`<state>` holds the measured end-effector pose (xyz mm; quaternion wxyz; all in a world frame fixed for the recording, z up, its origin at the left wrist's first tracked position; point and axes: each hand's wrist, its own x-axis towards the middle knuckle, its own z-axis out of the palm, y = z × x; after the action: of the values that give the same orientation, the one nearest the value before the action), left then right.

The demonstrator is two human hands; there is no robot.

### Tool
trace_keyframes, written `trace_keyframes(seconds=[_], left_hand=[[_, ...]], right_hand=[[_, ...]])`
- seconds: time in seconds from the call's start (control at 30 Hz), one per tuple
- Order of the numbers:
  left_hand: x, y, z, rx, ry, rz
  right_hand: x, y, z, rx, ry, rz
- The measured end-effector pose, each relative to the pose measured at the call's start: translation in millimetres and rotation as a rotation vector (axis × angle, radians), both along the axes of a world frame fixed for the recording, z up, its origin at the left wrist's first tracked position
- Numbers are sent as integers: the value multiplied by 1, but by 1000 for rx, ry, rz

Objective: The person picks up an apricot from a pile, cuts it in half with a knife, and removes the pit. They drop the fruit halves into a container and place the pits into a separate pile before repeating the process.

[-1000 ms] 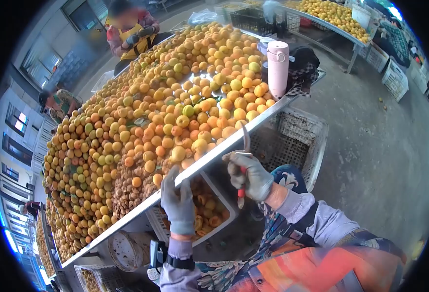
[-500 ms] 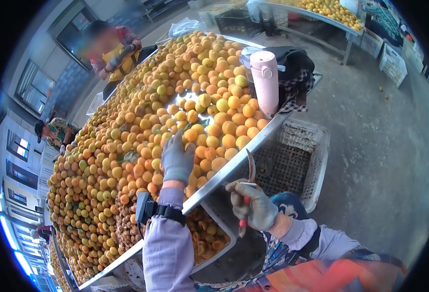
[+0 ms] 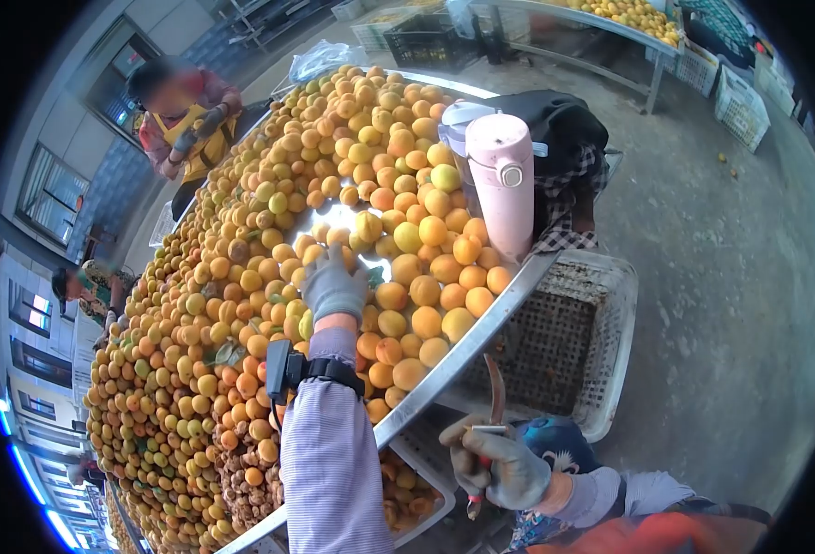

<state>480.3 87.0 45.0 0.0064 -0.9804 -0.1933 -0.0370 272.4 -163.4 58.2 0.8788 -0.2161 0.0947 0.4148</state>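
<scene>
My left hand (image 3: 333,284), in a grey glove, reaches onto a heap of orange-yellow fruit (image 3: 269,268) on a metal-edged table. Its fingertips touch fruit beside a bare shiny patch; whether they hold one is hidden. Beyond the table edge, at the lower right, my gloved right hand (image 3: 500,462) is closed around a curved-blade knife (image 3: 496,388) with a red handle, the blade pointing up. Pitted brown stones (image 3: 241,480) lie among the fruit nearest me. Below the edge, a white crate (image 3: 444,503) holds opened fruit.
A pink bottle (image 3: 501,185) and a dark bag (image 3: 564,138) stand at the table's right corner. Under it sits a dirty white crate (image 3: 610,342). Two people are across the table, one in a yellow apron (image 3: 199,148). Crates and another fruit table (image 3: 592,32) are behind.
My left hand has moved slightly farther into the fruit, near the bare patch. My right hand and the knife sit lower in view. The camera view has shifted.
</scene>
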Motion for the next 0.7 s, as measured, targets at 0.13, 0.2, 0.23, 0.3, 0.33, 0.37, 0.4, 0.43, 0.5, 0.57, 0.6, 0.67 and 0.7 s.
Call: trace_keyframes(seconds=[0.13, 0.2, 0.23, 0.3, 0.33, 0.37, 0.4, 0.43, 0.5, 0.57, 0.6, 0.67, 0.7], left_hand=[[17, 10, -9, -7, 13, 175], [17, 14, 1, -114, 60, 189], [21, 29, -23, 78, 53, 51], [20, 22, -14, -52, 23, 75], [18, 17, -11, -188, 10, 99], [15, 13, -7, -187, -6, 97], [10, 8, -6, -211, -49, 70], [4, 4, -4, -236, -90, 42], [-7, 10, -22, -378, -286, -13], [-25, 14, -23, -652, -458, -68], [-33, 19, -19, -922, -643, -129], [-65, 14, 10, -1090, -608, -114], [-87, 14, 20, -1249, -584, -233]], right_hand=[[2, -1, -4, 37, 33, 40], [3, 1, -1, 26, 31, 41], [2, 2, 1, -32, 17, 56], [2, 4, 5, -98, -31, 69], [1, 4, 5, -97, -48, 70], [0, 4, 4, -90, -38, 60], [-1, 4, 3, -82, -25, 48], [1, 5, 2, -80, -35, 45], [0, 6, -3, -111, 14, 19], [-1, 7, 2, -152, 10, 32], [0, 10, 5, -190, -4, 45], [0, 13, 4, -202, -57, 58], [-2, 15, 4, -219, -84, 72]])
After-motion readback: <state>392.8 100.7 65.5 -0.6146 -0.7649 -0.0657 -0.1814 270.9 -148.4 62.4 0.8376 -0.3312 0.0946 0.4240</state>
